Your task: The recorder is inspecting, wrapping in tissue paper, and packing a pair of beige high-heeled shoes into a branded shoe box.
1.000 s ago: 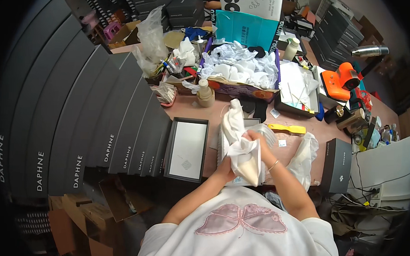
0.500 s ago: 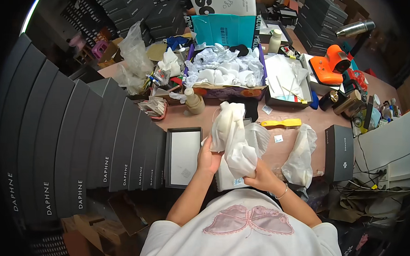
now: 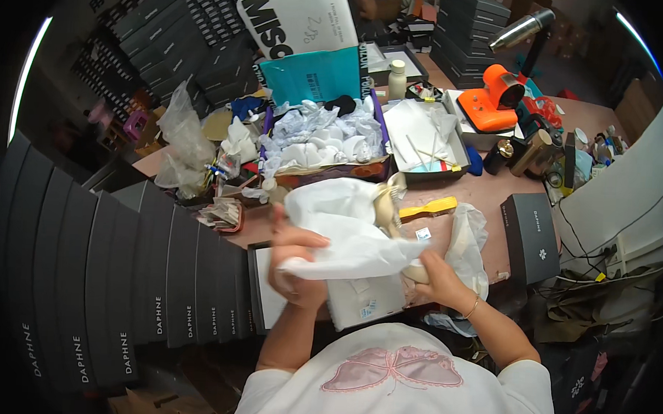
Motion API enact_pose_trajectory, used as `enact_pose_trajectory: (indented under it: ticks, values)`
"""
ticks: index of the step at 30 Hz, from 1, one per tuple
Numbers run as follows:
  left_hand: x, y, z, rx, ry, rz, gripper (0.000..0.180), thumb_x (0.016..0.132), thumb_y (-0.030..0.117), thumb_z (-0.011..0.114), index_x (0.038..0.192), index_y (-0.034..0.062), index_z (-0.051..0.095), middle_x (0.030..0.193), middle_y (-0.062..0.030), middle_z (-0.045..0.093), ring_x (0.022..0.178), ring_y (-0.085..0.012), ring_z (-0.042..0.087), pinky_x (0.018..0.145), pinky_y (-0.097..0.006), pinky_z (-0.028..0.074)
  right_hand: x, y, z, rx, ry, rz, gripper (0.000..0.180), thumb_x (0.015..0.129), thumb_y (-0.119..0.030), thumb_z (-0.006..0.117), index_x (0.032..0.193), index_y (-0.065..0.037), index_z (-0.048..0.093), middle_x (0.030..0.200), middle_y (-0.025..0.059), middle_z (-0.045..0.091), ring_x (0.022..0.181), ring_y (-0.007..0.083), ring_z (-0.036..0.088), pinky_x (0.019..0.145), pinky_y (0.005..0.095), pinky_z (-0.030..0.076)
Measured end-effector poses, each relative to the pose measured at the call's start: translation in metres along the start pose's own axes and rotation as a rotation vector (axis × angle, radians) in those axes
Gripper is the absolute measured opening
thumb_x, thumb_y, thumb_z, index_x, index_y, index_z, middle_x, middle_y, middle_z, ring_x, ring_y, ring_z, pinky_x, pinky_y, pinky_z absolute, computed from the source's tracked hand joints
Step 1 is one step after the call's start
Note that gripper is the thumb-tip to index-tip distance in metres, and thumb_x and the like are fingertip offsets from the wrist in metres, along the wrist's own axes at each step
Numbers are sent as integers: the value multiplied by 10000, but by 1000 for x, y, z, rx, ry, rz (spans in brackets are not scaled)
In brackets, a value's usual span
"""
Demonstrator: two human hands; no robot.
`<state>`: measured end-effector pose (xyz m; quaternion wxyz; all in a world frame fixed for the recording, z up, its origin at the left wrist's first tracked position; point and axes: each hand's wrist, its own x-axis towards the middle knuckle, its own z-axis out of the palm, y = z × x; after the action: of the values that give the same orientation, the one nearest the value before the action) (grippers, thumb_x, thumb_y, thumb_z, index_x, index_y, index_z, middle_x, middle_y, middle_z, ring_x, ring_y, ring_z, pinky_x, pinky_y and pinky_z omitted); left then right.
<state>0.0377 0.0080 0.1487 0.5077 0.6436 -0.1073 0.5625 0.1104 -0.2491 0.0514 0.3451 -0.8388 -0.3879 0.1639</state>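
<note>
Between my hands, above the table, a thin white wrapping sheet point(image 3: 338, 226) is spread out and partly unfolded. Part of a beige shoe point(image 3: 387, 209) shows at its far right edge; the sheet hides the middle. My left hand point(image 3: 298, 261), somewhat blurred, grips the sheet's left side with the thumb on top. My right hand point(image 3: 444, 284) is closed round a beige end of the shoe beside the sheet's lower right corner. Beneath lies a pale flat box or lid point(image 3: 364, 303) with a small label.
Tall stacks of dark shoe boxes point(image 3: 144, 273) wall the left. A carton point(image 3: 381, 167) of crumpled white paper stands at the back. To the right are a yellow long-handled tool point(image 3: 429, 207), a translucent bag point(image 3: 467, 246), a dark box point(image 3: 530, 238) and an orange device point(image 3: 491, 103).
The white bundle has been opened out into a wider sheet, and beige shoe parts now show. My left hand has moved left, my right hand slightly right. The view has shifted.
</note>
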Motion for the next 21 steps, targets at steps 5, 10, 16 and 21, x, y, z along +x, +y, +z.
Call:
enact_pose_trajectory:
  ticks: [5, 10, 16, 21]
  values:
    - [-204, -62, -43, 711, -1577, -712, 346, 916, 327, 552, 1059, 16, 602, 990, -141, 652, 1007, -306, 600, 1037, -472, 345, -7, -12, -34, 17, 126, -88, 535, 650, -78, 698, 1139, -50, 483, 1227, 201, 495, 1067, 402, 534, 903, 402, 467]
    - [-101, -57, -68, -461, -778, -1583, 633, 897, 417, 584, 1340, 9, 387, 1173, -161, 576, 1051, -274, 612, 878, -368, 519, -2, -25, -43, -299, -38, -651, 482, 683, -155, 716, 1126, -171, 525, 1344, 122, 452, 1196, 302, 491, 962, 399, 440]
    - [-131, 2, -59, -798, -357, -2077, 508, 941, 475, 480, 1194, 37, 531, 833, -83, 622, 697, -139, 652, 556, -234, 554, 41, -50, -6, -512, -132, -697, 647, 742, -170, 670, 1343, -221, 435, 1377, 114, 410, 1270, 290, 397, 1028, 474, 317]
    - [-170, 9, -69, -762, 246, -1813, 358, 890, 191, 517, 1218, 48, 488, 959, -125, 602, 769, -191, 635, 693, -320, 568, 53, -52, 68, -129, -74, -336, 458, 717, -107, 691, 1151, -75, 548, 1002, 134, 586, 931, 334, 571, 785, 424, 460]
